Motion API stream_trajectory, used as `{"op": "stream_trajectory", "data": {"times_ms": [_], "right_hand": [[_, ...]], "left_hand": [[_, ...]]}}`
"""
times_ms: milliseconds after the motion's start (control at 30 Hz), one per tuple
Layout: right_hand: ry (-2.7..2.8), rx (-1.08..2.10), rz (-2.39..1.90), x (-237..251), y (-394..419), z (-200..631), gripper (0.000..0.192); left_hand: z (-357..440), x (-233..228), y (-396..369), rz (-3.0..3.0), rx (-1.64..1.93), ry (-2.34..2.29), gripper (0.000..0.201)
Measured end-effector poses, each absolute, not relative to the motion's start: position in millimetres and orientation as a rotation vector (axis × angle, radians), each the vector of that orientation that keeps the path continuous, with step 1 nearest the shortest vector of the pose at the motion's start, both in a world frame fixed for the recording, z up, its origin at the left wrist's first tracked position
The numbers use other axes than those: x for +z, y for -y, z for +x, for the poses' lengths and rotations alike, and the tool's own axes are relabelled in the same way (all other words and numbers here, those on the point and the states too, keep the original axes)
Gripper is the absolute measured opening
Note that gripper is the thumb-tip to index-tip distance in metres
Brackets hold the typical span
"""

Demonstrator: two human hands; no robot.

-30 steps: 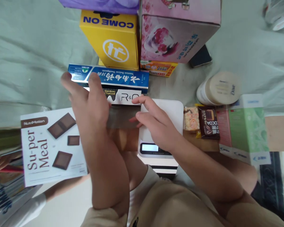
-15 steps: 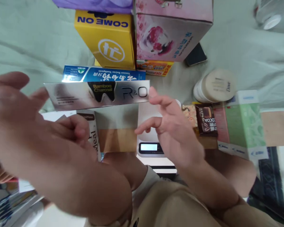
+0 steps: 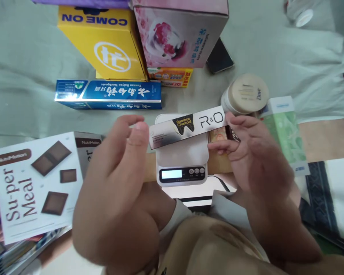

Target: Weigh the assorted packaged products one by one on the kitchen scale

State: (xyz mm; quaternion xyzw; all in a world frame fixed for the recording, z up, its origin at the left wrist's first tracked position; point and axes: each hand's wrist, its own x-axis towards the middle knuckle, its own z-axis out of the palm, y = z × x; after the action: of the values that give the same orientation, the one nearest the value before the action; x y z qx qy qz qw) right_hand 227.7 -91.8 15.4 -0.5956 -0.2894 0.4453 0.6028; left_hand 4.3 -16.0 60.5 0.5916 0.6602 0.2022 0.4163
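Note:
A slim silver toothpaste box lettered "Bamboo Charcoal R&O" is held by its two ends, slanting up to the right. At its left end are the thumb and bent fingers of my left hand. My right hand has its fingertips on the right end, with the lower fingers curled beneath. Directly under the box is a white digital scale with a lit display; whether the box touches its plate I cannot tell. Behind lies a blue Yunnan Baiyao toothpaste box.
At the back stand a yellow box and a pink flowered box, with a phone beside them. A Dove jar and a green carton are on the right. The white Su-per Meal box is at left.
The silver box has come down and nearer to me, over the scale, and now slants up to the right. Both hands moved right with it. The view shifted, showing more of the Su-per Meal box.

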Motion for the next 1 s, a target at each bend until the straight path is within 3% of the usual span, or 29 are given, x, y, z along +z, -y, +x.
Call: {"op": "stream_trajectory", "data": {"times_ms": [267, 533, 800, 1000], "right_hand": [[0.694, 0.917, -1.467, 12, 106, 242, 0.019], [0.945, 0.923, -1.585, 11, 114, 239, 0.027], [1.268, 0.65, -1.784, 10, 85, 237, 0.039], [1.209, 0.871, -1.879, 4, 77, 236, 0.05]], "left_hand": [[5, 51, -5, 1.521, 0.264, -1.795, 0.035], [3, 47, -9, 1.55, 0.102, -1.78, 0.05], [2, 33, -14, 1.594, 0.006, -1.629, 0.046], [-1, 37, -13, 1.648, 0.021, -1.588, 0.047]]}}
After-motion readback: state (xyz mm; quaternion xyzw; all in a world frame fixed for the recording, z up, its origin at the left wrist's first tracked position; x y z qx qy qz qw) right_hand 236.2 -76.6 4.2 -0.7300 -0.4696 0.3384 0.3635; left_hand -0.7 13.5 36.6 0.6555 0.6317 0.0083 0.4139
